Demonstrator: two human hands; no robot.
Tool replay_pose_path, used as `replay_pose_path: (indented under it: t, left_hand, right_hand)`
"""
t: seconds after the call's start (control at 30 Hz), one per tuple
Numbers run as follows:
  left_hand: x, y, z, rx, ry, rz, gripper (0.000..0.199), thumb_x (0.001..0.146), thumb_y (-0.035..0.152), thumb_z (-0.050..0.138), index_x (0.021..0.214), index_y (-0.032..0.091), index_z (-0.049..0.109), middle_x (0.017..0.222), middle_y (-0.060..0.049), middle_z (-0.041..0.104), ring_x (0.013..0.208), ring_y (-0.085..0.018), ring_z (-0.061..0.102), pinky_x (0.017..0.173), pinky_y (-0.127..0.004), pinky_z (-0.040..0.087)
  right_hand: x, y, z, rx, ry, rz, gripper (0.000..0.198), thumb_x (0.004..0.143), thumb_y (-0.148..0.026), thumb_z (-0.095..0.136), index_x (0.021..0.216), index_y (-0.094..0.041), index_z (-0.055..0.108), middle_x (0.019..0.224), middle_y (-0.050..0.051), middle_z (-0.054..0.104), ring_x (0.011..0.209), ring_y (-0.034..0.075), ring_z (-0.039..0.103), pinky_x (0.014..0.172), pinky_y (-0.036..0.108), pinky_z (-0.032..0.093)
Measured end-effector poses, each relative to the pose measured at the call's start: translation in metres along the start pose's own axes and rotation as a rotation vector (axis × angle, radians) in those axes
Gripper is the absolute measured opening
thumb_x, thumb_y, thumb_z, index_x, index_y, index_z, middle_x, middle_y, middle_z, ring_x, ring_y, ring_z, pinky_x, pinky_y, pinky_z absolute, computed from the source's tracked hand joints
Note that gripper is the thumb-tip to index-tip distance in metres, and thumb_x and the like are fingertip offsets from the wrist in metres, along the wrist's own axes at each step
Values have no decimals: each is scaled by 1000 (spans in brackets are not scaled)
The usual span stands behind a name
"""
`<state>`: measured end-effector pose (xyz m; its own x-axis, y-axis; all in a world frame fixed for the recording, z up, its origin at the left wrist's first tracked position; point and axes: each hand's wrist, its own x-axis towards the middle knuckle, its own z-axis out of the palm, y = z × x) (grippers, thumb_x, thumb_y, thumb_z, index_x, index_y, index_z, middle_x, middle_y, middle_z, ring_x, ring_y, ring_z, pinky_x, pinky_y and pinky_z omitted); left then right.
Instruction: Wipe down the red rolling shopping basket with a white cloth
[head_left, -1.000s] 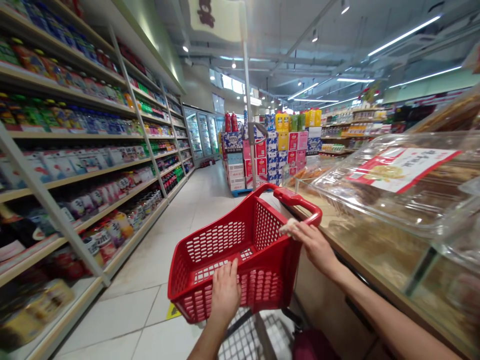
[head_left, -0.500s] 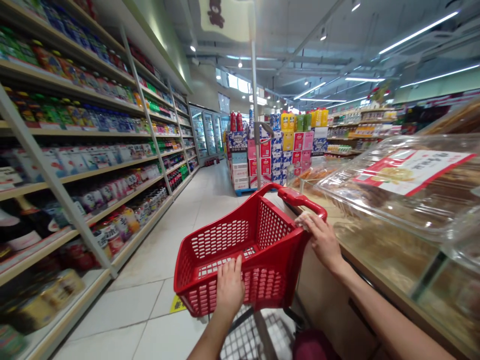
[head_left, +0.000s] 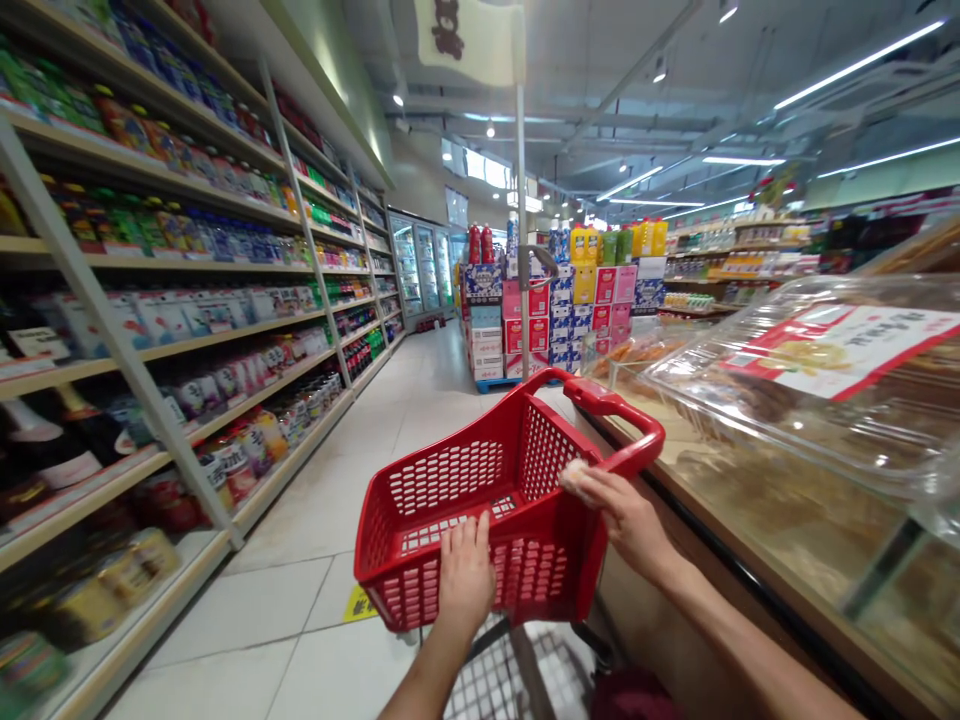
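A red plastic shopping cart (head_left: 435, 540) with perforated walls stands at the middle, nothing visible in its basket. My left hand (head_left: 466, 575) holds the near side, its fingers hooked over the top rim and its thumb hidden. Pinched in the fingers of my right hand (head_left: 619, 505) is a small crumpled white wipe (head_left: 576, 475), pressed on the basket's rim just below the red push handle (head_left: 637, 455). Only part of the wipe shows beyond my fingertips.
Shelves of drinks (head_left: 202, 345) line the left. On the right, close to the cart, is a counter with clear plastic food boxes (head_left: 810, 360). Stacked cartons (head_left: 536, 325) stand ahead. A pole (head_left: 522, 160) bearing a bear flag rises beyond the cart.
My right hand has moved the wipe down and left, from beside the handle onto the basket's rim. My left hand keeps its place on the cart. The view has shifted slightly.
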<state>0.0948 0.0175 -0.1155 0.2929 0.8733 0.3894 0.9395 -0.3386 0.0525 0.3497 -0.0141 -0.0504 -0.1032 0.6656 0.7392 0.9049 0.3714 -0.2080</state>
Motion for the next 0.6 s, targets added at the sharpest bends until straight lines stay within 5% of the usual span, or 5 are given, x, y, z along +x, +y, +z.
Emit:
replay_pose_path:
  t: [0.1,0.43,0.6]
  left_hand:
    - [0,0,0,-10,-2,8,56,71,15,43,126,15,37,119,-8,50,109,-22,40,99,-38,23]
    - [-1,1,-2,22,20,12,55,70,17,45,125,17,38,116,-6,53,105,-21,43,96,-37,27]
    - [0,-1,-4,15,2,9,55,70,16,44,125,16,38,117,-7,52,107,-21,43,97,-37,26]
  right_hand:
    - [5,-15,-2,117,-74,21,40,74,-7,35,99,-24,62,106,3,60,95,15,57,82,28,47]
    - [6,-25,57,-295,-59,-119,40,77,-16,46,116,-17,52,121,8,52,116,25,40,98,45,25]
    - [11,-8,44,-306,-67,-252,31,83,-15,41,108,-26,57,114,1,58,109,18,48,99,38,25]
